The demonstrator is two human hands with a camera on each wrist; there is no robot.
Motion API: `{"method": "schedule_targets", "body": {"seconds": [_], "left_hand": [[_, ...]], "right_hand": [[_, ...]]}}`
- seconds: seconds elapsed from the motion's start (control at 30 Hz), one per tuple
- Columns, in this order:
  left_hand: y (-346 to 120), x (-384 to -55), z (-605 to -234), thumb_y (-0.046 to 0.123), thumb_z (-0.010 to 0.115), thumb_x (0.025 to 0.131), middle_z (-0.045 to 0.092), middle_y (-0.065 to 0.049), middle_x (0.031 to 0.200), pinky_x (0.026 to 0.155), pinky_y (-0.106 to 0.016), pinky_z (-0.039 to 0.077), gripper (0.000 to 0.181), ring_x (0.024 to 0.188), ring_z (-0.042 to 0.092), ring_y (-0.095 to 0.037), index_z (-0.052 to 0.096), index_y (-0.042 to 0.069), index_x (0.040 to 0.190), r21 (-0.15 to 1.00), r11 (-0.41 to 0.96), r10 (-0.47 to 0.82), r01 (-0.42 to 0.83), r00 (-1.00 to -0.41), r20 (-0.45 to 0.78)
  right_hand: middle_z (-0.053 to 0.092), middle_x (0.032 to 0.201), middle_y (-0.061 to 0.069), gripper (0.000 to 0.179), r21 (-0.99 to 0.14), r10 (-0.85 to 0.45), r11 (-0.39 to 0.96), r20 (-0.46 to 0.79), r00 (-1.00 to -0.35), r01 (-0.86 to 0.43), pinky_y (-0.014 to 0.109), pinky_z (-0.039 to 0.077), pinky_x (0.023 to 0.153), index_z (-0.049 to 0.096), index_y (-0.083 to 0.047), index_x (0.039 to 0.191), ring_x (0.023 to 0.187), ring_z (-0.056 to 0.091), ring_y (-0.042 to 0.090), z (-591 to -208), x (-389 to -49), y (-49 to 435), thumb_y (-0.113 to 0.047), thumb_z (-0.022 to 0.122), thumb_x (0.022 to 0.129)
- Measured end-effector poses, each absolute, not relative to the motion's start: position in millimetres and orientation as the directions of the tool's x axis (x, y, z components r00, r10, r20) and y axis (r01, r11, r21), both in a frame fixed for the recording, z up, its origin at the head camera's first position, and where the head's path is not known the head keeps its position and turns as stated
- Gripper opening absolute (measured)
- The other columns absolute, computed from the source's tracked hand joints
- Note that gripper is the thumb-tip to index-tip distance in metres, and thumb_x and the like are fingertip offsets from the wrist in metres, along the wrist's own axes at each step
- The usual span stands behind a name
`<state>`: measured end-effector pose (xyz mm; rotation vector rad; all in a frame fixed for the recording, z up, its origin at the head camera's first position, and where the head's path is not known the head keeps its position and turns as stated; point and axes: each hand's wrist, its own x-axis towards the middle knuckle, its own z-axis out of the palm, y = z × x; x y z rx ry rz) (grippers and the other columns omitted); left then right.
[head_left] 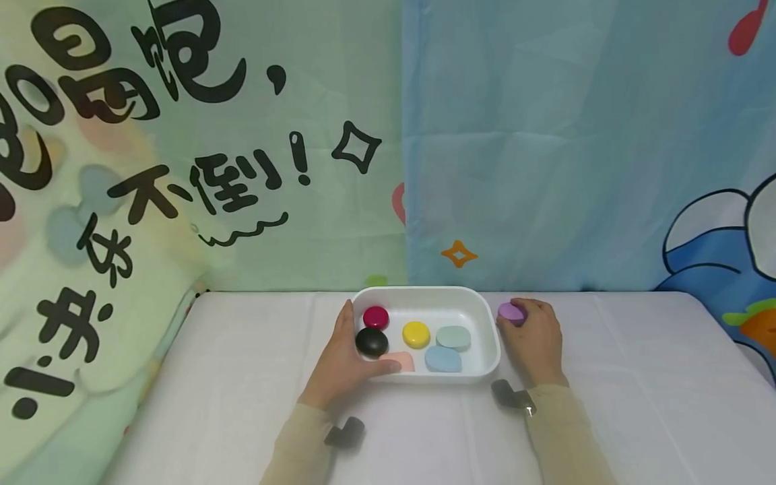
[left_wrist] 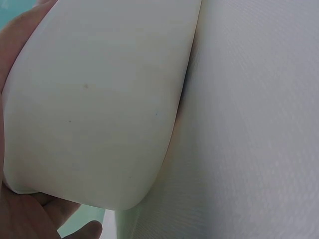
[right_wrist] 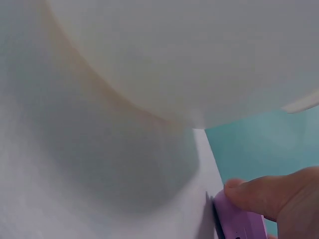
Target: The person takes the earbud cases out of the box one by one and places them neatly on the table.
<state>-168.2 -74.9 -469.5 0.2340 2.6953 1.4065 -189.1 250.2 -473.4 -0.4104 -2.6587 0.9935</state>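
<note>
My left hand (head_left: pixel 345 364) grips the left end of a white oblong tray (head_left: pixel 479 316), its thumb over the front rim. In the left wrist view, the tray's plain outer wall (left_wrist: pixel 99 109) fills much of the picture. My right hand (head_left: pixel 536 340) pinches a small purple block (head_left: pixel 512 313) with rounded edges beside the tray's right end. The right wrist view shows the thumb (right_wrist: pixel 264 194) on the purple block (right_wrist: pixel 234 216), low over the tablecloth. Inside the tray are a dark red round piece (head_left: pixel 376 318), a black one (head_left: pixel 372 343) and a yellow one (head_left: pixel 415 335).
Also in the tray lie a pale green oval piece (head_left: pixel 453 338), a light blue piece (head_left: pixel 443 360) and a pink piece (head_left: pixel 401 362), partly under the left thumb. A white cloth (head_left: pixel 424 438) covers the table. Behind it hangs a printed curtain (head_left: pixel 515 135).
</note>
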Motion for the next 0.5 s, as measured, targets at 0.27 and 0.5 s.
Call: {"method": "schedule_targets", "body": {"seconds": [0.27,0.5], "left_hand": [[-74.4,-169.0,-470.1,0.058,0.087,0.069,0.013,-0.003,0.168,0.118,-0.050,0.030,0.133,0.151,0.022,-0.027,0.005,0.012,0.163,0.817,0.569,0.178,0.095,-0.984,-0.009],[-75.1,-169.4,-471.3,0.058,0.087,0.068,0.012,-0.002,0.168,0.118,-0.049,0.030,0.134,0.152,0.021,-0.025,0.005,0.013,0.163,0.817,0.569,0.173,0.091,-0.985,-0.011]], "right_hand": [[0.049,0.135,0.034,0.050,-0.668,0.367,0.722,0.152,-0.918,0.178,0.063,0.035,0.109,0.059,0.007,0.132,0.127,0.046,0.050,-474.2,-189.9,251.2,-0.018,0.071,0.090],[0.048,0.137,0.034,0.056,-0.669,0.362,0.722,0.151,-0.920,0.174,0.062,0.034,0.109,0.055,0.007,0.136,0.129,0.043,0.050,-467.5,-185.6,251.2,-0.020,0.070,0.089]]}}
